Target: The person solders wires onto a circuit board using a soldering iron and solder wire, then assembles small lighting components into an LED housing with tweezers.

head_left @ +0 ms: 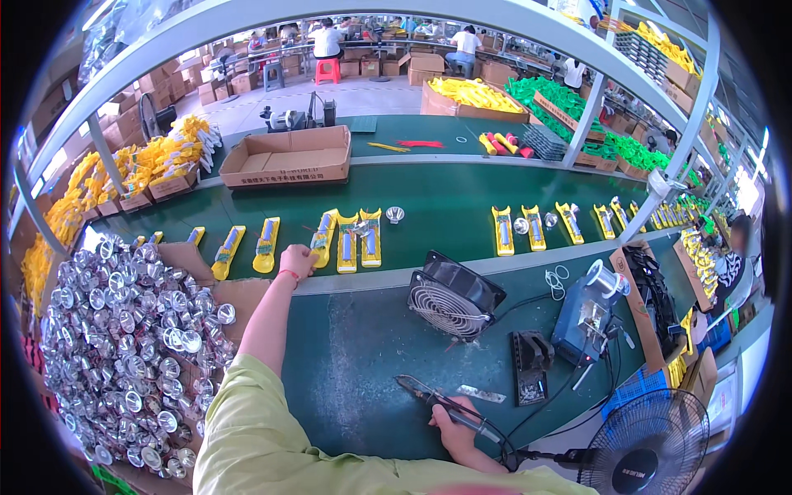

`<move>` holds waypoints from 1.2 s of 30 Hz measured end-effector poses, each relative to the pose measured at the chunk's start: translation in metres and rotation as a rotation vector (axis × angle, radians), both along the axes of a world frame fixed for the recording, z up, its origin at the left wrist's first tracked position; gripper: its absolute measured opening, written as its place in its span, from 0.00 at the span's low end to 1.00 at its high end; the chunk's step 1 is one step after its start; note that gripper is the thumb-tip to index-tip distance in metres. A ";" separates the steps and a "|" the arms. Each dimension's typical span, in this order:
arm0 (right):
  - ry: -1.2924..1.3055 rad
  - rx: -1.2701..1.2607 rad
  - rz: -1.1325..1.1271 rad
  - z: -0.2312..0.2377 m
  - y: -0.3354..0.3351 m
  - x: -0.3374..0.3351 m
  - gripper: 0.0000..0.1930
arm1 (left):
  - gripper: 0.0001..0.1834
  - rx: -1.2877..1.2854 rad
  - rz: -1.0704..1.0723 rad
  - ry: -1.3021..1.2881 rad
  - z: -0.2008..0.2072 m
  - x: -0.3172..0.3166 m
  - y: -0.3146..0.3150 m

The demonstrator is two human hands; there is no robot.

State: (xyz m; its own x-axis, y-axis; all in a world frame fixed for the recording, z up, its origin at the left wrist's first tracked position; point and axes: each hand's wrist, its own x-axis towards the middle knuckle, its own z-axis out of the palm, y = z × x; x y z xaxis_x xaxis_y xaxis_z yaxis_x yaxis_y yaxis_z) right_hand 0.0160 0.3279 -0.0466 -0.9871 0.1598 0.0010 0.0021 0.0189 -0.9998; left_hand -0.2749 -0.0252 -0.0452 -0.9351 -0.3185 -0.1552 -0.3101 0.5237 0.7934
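On the green conveyor belt [429, 190], my left hand [299, 261] has its fingers closed at the edge of a yellow flashlight half-shell [324, 236] with a battery and circuit board inside. Two similar yellow shells [347, 246] lie side by side just right of it, and a loose silver reflector cup [395, 215] sits beyond them. Low over the green bench, my right hand [455, 422] grips a soldering iron [441, 403], its tip pointing up and left. A flat metal strip [481, 393] lies close to that hand.
A heap of silver reflectors [132, 338] fills the left side. A black cooling fan [456, 295], a blue solder-wire machine [584, 318] and a black holder [530, 367] stand on the bench. More yellow shells [535, 228] line the belt. An open cardboard box [285, 157] sits behind it.
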 end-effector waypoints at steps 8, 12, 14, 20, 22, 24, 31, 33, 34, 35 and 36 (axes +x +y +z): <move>0.020 -0.036 0.019 -0.002 0.001 0.002 0.09 | 0.07 -0.491 -0.184 0.134 0.045 0.149 0.010; 0.030 -0.079 0.050 0.001 0.000 0.005 0.08 | 0.08 -0.314 -0.186 0.211 0.041 0.268 0.038; 0.042 -0.095 0.030 0.000 -0.003 0.000 0.08 | 0.10 -0.261 -0.139 0.083 0.040 0.301 0.053; 0.090 -0.109 0.046 -0.002 0.000 0.006 0.09 | 0.28 -0.823 0.058 0.340 0.046 0.393 0.021; 0.105 -0.100 0.057 -0.002 -0.001 0.008 0.09 | 0.31 -0.861 -0.010 0.235 0.035 0.406 0.013; 0.139 -0.088 0.072 0.001 -0.002 0.011 0.09 | 0.30 -0.876 -0.046 0.274 0.028 0.405 0.015; 0.160 -0.080 0.070 0.019 -0.007 0.024 0.10 | 0.27 -0.686 -0.070 0.405 0.047 0.391 0.017; 0.157 -0.082 0.061 0.022 -0.008 0.031 0.09 | 0.27 -0.618 -0.072 0.503 0.050 0.402 -0.001; 0.157 -0.079 0.058 0.023 -0.007 0.033 0.08 | 0.24 -0.630 -0.079 0.531 0.053 0.407 -0.006; 0.155 -0.078 0.058 0.021 -0.006 0.033 0.08 | 0.24 -0.628 -0.079 0.529 0.053 0.410 -0.012; 0.143 -0.080 0.078 0.020 -0.003 0.033 0.09 | 0.21 -0.787 -0.167 0.489 0.053 0.411 -0.018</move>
State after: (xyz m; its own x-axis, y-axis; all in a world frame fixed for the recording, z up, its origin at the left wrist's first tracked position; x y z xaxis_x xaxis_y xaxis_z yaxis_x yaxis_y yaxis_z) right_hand 0.0492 0.3245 -0.0268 -0.9873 0.0876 0.1327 -0.1387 -0.0666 -0.9881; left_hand 0.1365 -0.0431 0.0073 -0.8826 -0.0210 0.4697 0.0910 0.9725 0.2145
